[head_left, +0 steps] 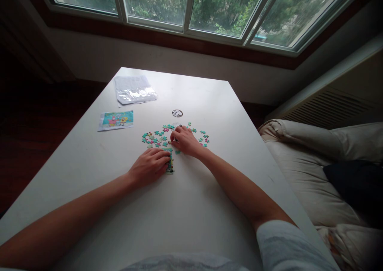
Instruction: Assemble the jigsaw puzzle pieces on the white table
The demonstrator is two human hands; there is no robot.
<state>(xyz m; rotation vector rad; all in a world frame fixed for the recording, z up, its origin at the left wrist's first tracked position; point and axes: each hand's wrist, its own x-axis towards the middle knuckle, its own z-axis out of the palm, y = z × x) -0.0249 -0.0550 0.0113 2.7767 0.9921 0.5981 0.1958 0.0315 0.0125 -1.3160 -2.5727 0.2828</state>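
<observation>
My left hand (151, 164) lies with fingers outstretched over a joined section of jigsaw puzzle (170, 169), hiding much of it. The section's right edge shows green, yellow and dark printing. Just up and to the right, my right hand (184, 140) bends down among loose jigsaw pieces (157, 139). Its thumb and fingers are drawn together, and whatever is between the tips cannot be made out. Mostly teal pieces, some pink or yellow, spread to both sides of it. A small teal piece (177, 152) rests below the right hand.
A cartoon picture sheet (117, 120) lies on the white table (203, 207), left of the pieces. Behind it are a clear plastic bag and papers (134, 89). A round dark-rimmed opening (177, 113) is in the tabletop. A cushioned sofa (299, 167) stands at the right, windows beyond.
</observation>
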